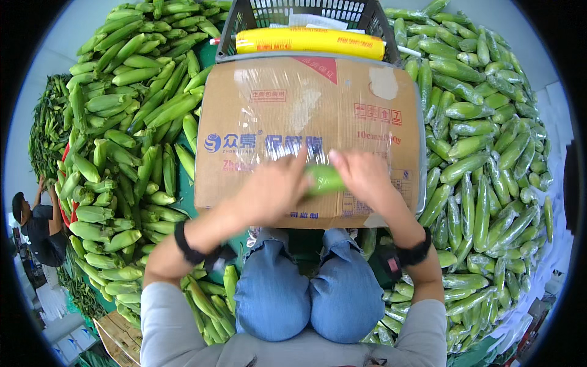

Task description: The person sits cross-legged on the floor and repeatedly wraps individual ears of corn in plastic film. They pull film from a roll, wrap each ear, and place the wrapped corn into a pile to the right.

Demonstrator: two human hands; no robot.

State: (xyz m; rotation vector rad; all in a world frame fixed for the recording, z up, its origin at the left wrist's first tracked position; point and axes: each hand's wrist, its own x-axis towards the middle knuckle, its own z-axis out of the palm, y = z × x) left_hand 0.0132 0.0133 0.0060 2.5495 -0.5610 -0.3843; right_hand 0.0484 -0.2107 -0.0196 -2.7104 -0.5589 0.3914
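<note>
Over the flat top of a brown cardboard box [244,122], I have a green ear of corn [325,180] between my two hands. My left hand [275,186] is closed round its left end and blurred by motion. At the other end, my right hand [367,177] is closed on the ear, with the thumb raised. Blur hides whether film covers this ear. Just beyond the box lies a yellow roll of film [309,43], resting across a dark plastic crate [394,52].
Unwrapped ears of corn in green husks [131,76] are heaped on the left. To the right is a large pile of film-wrapped ears [471,128]. My knees [309,293] sit close to the box. A person in dark clothing [43,232] works at the far left beside loose husks [49,134].
</note>
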